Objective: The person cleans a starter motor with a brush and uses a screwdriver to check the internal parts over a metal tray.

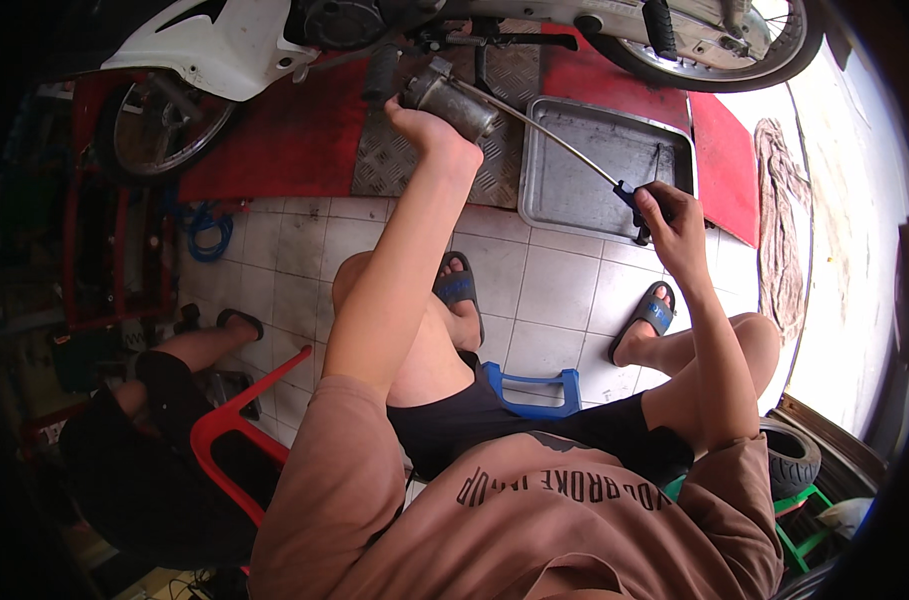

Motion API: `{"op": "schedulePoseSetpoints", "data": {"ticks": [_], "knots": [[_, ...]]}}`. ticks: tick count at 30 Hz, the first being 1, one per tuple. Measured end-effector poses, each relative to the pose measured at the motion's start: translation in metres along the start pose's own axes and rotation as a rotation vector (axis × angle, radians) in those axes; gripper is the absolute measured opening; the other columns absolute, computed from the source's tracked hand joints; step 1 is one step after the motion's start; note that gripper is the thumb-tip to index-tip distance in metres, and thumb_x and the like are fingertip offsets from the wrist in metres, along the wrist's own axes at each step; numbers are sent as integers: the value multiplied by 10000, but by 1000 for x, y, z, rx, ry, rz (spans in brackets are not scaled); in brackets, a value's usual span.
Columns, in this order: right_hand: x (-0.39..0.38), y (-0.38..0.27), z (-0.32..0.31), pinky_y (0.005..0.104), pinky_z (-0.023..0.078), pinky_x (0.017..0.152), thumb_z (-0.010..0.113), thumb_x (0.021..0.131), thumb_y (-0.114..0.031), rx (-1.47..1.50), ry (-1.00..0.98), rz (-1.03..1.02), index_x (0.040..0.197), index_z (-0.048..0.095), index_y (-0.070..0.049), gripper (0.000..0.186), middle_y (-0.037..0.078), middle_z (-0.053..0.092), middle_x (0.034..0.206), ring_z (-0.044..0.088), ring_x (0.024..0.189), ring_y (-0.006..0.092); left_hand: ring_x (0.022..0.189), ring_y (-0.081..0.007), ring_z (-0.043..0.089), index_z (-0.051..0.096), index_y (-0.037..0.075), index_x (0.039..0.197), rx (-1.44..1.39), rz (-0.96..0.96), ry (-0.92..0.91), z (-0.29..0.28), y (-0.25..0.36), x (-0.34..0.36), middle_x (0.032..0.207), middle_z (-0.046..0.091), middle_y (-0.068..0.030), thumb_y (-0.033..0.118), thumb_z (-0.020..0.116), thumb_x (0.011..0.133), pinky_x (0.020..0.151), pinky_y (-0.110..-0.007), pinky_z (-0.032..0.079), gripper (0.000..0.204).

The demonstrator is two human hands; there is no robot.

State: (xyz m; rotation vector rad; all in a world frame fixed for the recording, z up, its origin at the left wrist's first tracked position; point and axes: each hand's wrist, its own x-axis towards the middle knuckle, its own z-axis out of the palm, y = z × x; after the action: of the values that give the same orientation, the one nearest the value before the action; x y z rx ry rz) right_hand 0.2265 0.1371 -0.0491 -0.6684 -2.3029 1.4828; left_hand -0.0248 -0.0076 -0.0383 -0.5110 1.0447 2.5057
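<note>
My left hand is under a dull grey, cylinder-shaped metal part, close below the motorbike. Most of its fingers are hidden behind that part, which it seems to grip and hold tilted. In my right hand is the dark handle of a long-tubed air gun, with fingers wrapped round it. Its thin metal tube slants up and left over the tray, and the tip ends close beside the metal part; contact cannot be made out.
A white motorbike stands on a red lift platform ahead. A shallow metal tray rests at the platform's edge. At left are a blue hose, a red chair and another person's leg. A crumpled cloth lies right.
</note>
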Motion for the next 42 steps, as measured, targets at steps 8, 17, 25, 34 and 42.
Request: {"op": "schedulePoseSetpoints", "data": {"ticks": [8, 17, 25, 34, 42], "knots": [[-3, -11, 11, 230, 462, 542, 645, 899, -286, -41, 86, -51, 855, 609, 48, 339, 44, 554, 623, 587, 602, 92, 877, -217, 609, 616, 149, 1019, 20, 34, -1, -1, -3, 2, 1004, 631, -18, 521, 274, 912, 794, -402, 502, 516], [-4, -10, 7, 235, 455, 588, 783, 772, -242, -35, -2, 4, 905, 575, 28, 366, 69, 595, 727, 596, 653, 104, 950, -167, 585, 603, 151, 1032, 9, -2, 1, 2, -3, -6, 1035, 628, -3, 467, 250, 923, 871, -364, 458, 486], [-5, -14, 13, 243, 479, 622, 785, 763, -141, 26, 86, -139, 963, 558, 33, 349, 58, 600, 754, 616, 711, 111, 1005, -215, 584, 635, 162, 1034, 41, -6, 24, 1, -4, -1, 1073, 630, -23, 499, 232, 911, 896, -417, 458, 539], [0, 0, 2, 236, 378, 498, 700, 857, -251, -56, 41, 151, 896, 657, 41, 298, 31, 582, 638, 499, 557, 65, 1040, -200, 575, 605, 150, 1093, 42, -33, 21, -3, -7, 4, 1135, 612, -29, 510, 228, 912, 926, -398, 443, 551], [-3, -3, 11, 217, 397, 515, 729, 817, -185, 81, 95, -106, 1055, 605, 18, 337, 66, 620, 707, 512, 562, 58, 1096, -199, 546, 608, 157, 1108, 115, -76, 58, 3, -1, -8, 1177, 593, -21, 516, 182, 906, 984, -413, 398, 593]]}}
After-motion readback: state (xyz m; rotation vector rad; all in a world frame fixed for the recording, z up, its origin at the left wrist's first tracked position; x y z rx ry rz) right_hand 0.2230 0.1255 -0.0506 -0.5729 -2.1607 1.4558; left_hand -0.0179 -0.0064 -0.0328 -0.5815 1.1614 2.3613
